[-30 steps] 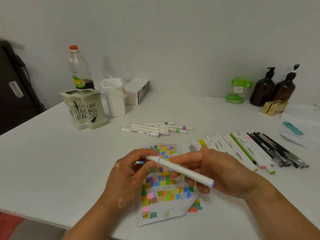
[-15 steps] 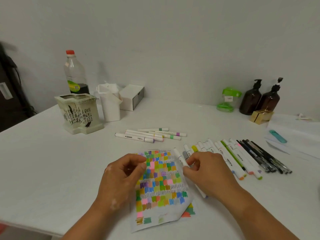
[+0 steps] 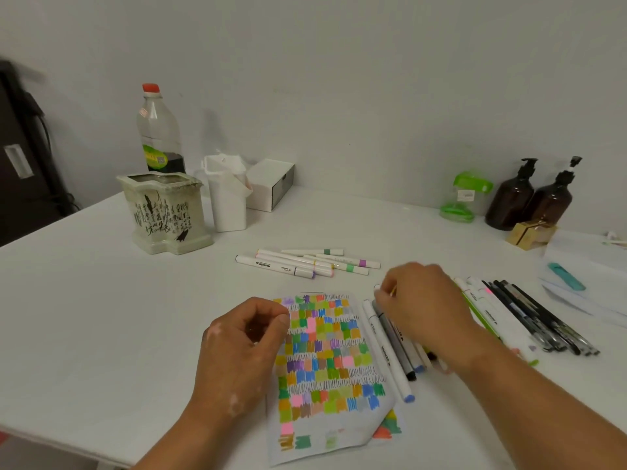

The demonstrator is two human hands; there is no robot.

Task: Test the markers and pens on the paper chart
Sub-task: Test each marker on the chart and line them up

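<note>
near the front edge of the white table (image 3: 101,317), the paper chart (image 3: 325,361) is lying flat, packed with rows of colour patches and black squiggles, its front right corner curling up. the left hand (image 3: 244,344) is resting at the chart's left edge, fingers loosely curled and thumb meeting the forefinger, with nothing showing between them. the right hand (image 3: 424,310) is reaching over the row of markers (image 3: 488,310) just right of the chart, fingertips dipping onto their far ends. blur is hiding whether it is pinching one, so i cannot tell. a blue-capped marker (image 3: 386,354) is lying along the chart's right edge. dark pens (image 3: 543,320) are lying at the right end of the row. behind the chart, a small bunch of markers (image 3: 298,262) is sitting apart. toward the back left corner a ceramic pot (image 3: 166,212), a bottle (image 3: 159,130) and a white holder (image 3: 225,195) are standing close together.
</note>
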